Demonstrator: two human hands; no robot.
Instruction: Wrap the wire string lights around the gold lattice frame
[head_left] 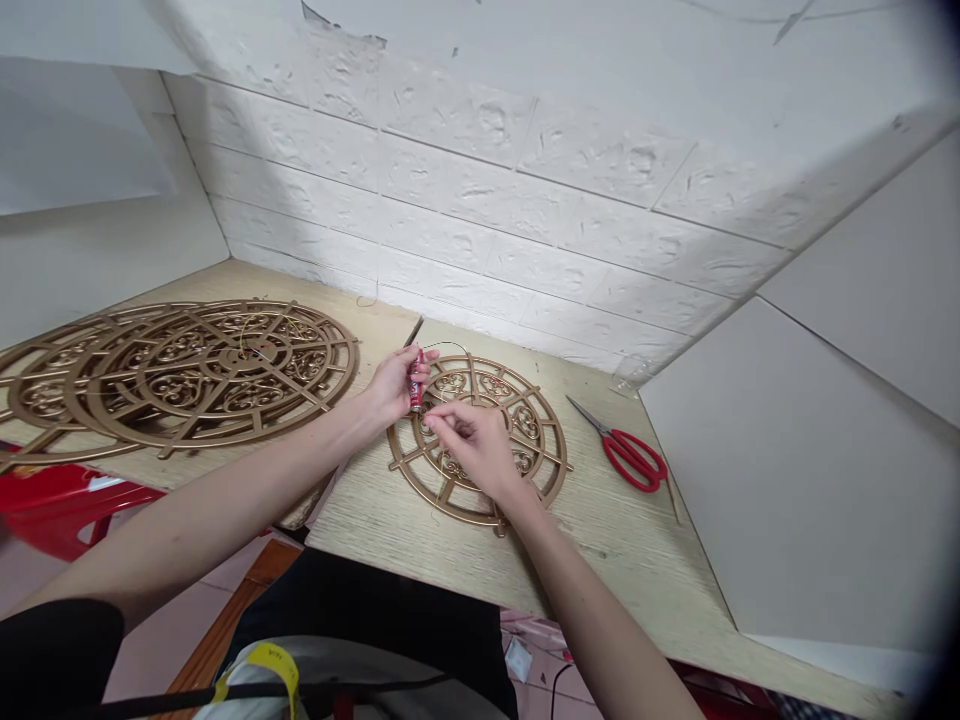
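Observation:
My left hand (401, 385) is closed around a small red cylinder, which looks like a battery (416, 388), held upright above the left rim of a round gold openwork frame (556, 440). A thin dark wire (454, 345) arcs from beside the battery toward the top of that frame. Just right of the battery's lower end is my right hand (472, 440), its thumb and index finger pinched together over the frame. Whatever lies in the pinch is too small to make out. The frame rests flat on the table, its scrollwork partly hidden by my right hand.
Several similar gold frames (169, 450) lie stacked at the left. Red-handled scissors (634, 460) lie to the right, near a clear plastic piece (634, 373) by the panel. A white brick-pattern wall (465, 210) rises behind the table (420, 555). A red stool (45, 510) stands lower left.

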